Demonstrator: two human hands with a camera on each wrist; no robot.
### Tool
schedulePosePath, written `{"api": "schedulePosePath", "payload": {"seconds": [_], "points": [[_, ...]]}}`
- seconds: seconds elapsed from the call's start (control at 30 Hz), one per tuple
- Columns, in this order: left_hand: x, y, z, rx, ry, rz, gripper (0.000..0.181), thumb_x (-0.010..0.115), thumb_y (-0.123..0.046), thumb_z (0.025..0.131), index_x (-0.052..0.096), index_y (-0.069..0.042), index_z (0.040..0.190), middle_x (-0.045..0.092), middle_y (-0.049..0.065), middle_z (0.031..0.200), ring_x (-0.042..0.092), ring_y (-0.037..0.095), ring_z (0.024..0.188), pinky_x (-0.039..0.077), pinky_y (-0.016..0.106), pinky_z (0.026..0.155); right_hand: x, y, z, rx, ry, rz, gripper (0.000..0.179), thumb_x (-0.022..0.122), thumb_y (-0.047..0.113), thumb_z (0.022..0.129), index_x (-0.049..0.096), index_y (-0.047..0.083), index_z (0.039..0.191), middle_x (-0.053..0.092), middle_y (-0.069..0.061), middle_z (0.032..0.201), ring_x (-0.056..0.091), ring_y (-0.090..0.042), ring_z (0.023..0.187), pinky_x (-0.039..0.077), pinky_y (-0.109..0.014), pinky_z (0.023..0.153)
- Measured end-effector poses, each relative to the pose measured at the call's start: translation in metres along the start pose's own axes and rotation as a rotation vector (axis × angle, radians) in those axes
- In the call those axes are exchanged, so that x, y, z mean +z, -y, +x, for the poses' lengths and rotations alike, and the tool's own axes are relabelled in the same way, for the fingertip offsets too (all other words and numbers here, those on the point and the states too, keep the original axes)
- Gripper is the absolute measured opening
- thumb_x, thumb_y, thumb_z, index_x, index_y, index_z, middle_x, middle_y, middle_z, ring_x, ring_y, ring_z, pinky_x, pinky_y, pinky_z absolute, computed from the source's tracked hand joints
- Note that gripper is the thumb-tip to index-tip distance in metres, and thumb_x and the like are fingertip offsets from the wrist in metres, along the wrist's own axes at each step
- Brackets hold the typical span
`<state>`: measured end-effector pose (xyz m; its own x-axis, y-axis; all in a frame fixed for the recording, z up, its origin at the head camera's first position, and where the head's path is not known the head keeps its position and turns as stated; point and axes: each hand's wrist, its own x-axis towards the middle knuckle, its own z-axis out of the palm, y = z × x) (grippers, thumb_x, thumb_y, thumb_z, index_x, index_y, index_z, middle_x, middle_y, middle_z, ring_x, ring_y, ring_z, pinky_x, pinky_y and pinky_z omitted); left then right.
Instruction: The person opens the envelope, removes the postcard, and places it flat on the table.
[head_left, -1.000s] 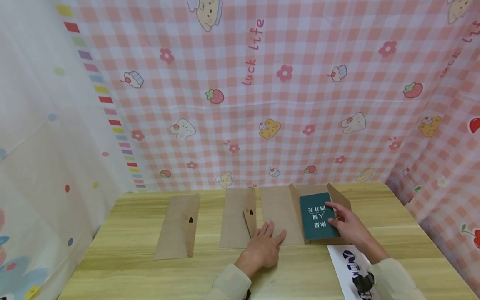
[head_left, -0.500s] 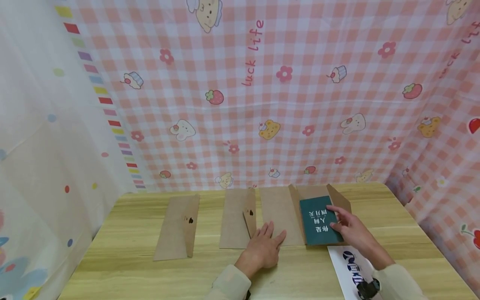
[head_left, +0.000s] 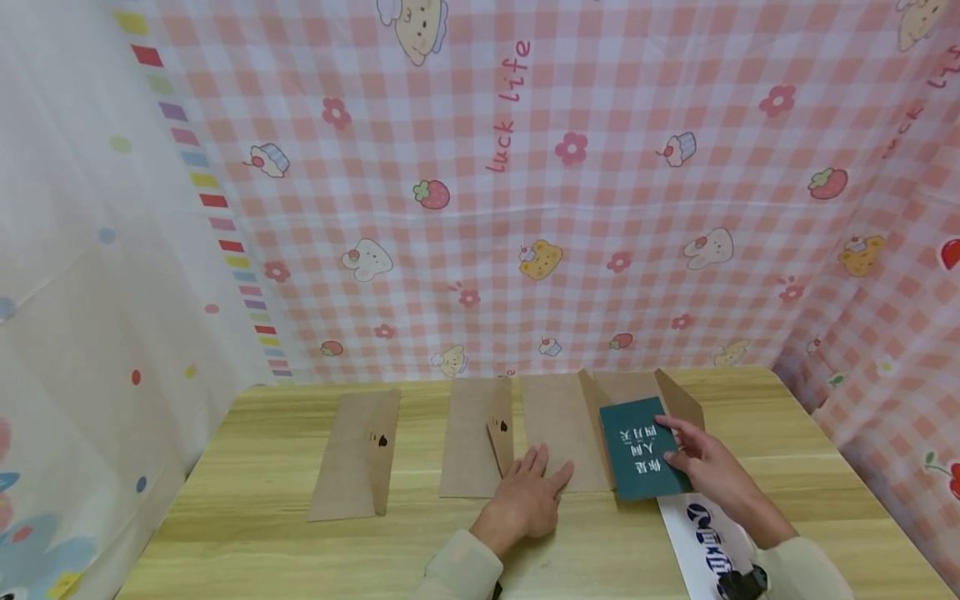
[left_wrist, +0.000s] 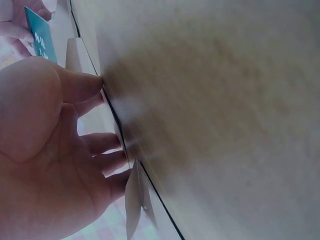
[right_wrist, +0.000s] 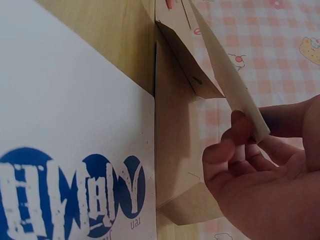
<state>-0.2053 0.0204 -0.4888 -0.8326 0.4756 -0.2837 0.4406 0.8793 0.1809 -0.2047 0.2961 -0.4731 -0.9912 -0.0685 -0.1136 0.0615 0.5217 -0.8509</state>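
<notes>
Fingers and thumb of the right hand point(head_left: 712, 471) pinch one edge of a green card point(head_left: 641, 454), and the rest of it sticks out to the left of the fingertips, partly over a brown envelope point(head_left: 622, 383) with its flap up. The left hand point(head_left: 525, 500) has its fingers spread out straight, with their tips resting on another brown envelope point(head_left: 558, 417). I think a light pinch is best, so the green card does not bend, and it should go slowly so it does not catch on the flap just past the right fingertips. The left fingers should press softly so the paper does not slide. Only the head view shows the green card's white words well. The right wrist view shows its pale side, and a gap between it and the paper. The left wrist view shows the left palm, which the head view hides.
</notes>
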Motion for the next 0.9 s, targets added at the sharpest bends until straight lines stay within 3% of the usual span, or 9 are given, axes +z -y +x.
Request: {"api": "schedulePosePath", "payload": {"seconds": [0.1,0.17,0.27,0.33,0.5,0.6,0.67,0.73,0.9], "points": [[0.001,0.000,0.000,-0.002,-0.001,0.006,0.050,0.040,-0.028,0.107,0.032,-0.037,0.155,0.020,0.007,0.165,0.017,0.024,0.152,0.023,0.040,0.120,0.000,0.001,-0.002,0.005,0.019,0.021,0.059,0.052,0.002,0.098,0.032,0.004,0.154,0.044,-0.022,0.127,0.052,-0.031,0.108,0.047,-0.037,0.084],[0.002,0.000,-0.001,-0.002,0.000,0.004,0.050,0.039,-0.028,0.107,0.031,-0.037,0.155,0.019,0.007,0.165,0.017,0.024,0.152,0.023,0.041,0.120,-0.001,0.001,-0.004,0.017,0.040,0.038,0.061,0.051,0.002,0.097,0.030,0.005,0.155,0.040,-0.027,0.139,0.048,-0.041,0.121,0.047,-0.049,0.096],[0.002,0.000,-0.001,-0.003,0.003,0.002,0.050,0.039,-0.028,0.107,0.030,-0.037,0.155,0.019,0.007,0.165,0.016,0.023,0.152,0.022,0.040,0.121,-0.003,0.002,-0.007,0.039,0.076,0.044,0.064,0.051,0.003,0.097,0.027,0.006,0.156,0.024,-0.033,0.154,0.029,-0.053,0.139,0.032,-0.065,0.107],[0.002,0.000,-0.002,-0.001,0.002,-0.001,0.050,0.039,-0.028,0.107,0.031,-0.037,0.155,0.018,0.007,0.165,0.016,0.023,0.152,0.022,0.041,0.121,-0.005,0.001,-0.009,0.054,0.092,0.048,0.065,0.052,0.005,0.097,0.026,0.006,0.156,0.016,-0.034,0.158,0.020,-0.056,0.142,0.027,-0.068,0.109],[0.002,-0.001,-0.003,0.002,-0.007,0.005,0.050,0.039,-0.027,0.107,0.031,-0.036,0.155,0.019,0.008,0.165,0.017,0.024,0.152,0.023,0.041,0.120,-0.008,-0.001,-0.014,0.050,0.094,0.037,0.068,0.059,0.011,0.096,0.028,0.007,0.156,0.021,-0.033,0.157,0.033,-0.054,0.137,0.047,-0.055,0.098],[0.001,-0.001,-0.003,0.001,-0.009,0.009,0.050,0.039,-0.028,0.107,0.031,-0.036,0.156,0.019,0.008,0.165,0.017,0.024,0.152,0.023,0.041,0.120,-0.010,-0.002,-0.016,0.044,0.090,0.037,0.068,0.063,0.014,0.095,0.031,0.007,0.155,0.041,-0.030,0.147,0.054,-0.044,0.120,0.054,-0.041,0.085],[0.001,-0.001,-0.003,0.002,-0.009,0.014,0.050,0.039,-0.028,0.107,0.031,-0.036,0.156,0.019,0.008,0.165,0.017,0.024,0.152,0.023,0.041,0.120,-0.011,-0.002,-0.017,0.035,0.093,0.044,0.069,0.065,0.013,0.094,0.033,0.005,0.154,0.055,-0.026,0.131,0.061,-0.031,0.106,0.053,-0.034,0.078],[0.001,-0.001,-0.002,0.001,-0.008,0.019,0.050,0.038,-0.028,0.107,0.030,-0.037,0.156,0.019,0.008,0.165,0.017,0.024,0.152,0.023,0.041,0.120,-0.012,-0.002,-0.017,0.031,0.097,0.055,0.069,0.066,0.013,0.093,0.034,0.004,0.153,0.062,-0.018,0.114,0.060,-0.018,0.092,0.053,-0.031,0.073],[0.002,0.000,-0.001,-0.001,-0.009,0.025,0.050,0.038,-0.029,0.107,0.030,-0.037,0.156,0.019,0.007,0.165,0.016,0.023,0.152,0.023,0.040,0.120,-0.012,-0.003,-0.017,0.006,0.099,0.068,0.069,0.069,0.015,0.092,0.036,0.002,0.152,0.059,-0.009,0.096,0.055,-0.013,0.081,0.051,-0.029,0.068]]}}
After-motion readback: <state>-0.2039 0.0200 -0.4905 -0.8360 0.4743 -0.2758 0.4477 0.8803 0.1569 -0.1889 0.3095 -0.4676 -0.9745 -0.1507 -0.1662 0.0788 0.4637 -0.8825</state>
